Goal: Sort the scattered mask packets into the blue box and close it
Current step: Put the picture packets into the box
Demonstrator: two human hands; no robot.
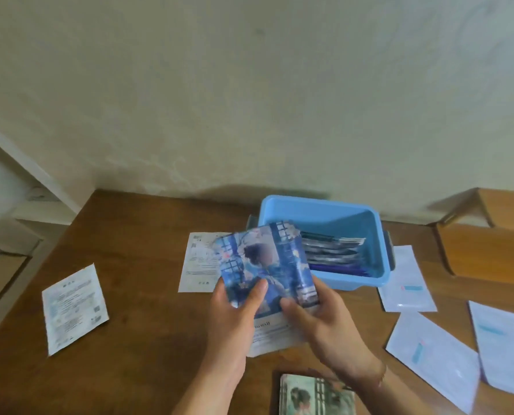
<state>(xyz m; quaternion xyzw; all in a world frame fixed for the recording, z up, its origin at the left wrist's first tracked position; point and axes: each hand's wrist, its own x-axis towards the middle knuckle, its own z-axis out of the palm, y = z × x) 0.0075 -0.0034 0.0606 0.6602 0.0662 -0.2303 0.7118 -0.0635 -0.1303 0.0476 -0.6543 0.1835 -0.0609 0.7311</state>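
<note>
You hold a small stack of blue illustrated mask packets (264,265) above the desk (136,250), your left hand (234,307) and right hand (318,313) both pinching its lower edge, just before the open blue box (324,211) at the desk's back edge, where more packets (330,250) lie.

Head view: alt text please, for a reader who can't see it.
Both hands, left hand and right hand, hold blue illustrated mask packets above a wooden table, before an open blue box already holding packets. White packets lie scattered around.
</note>
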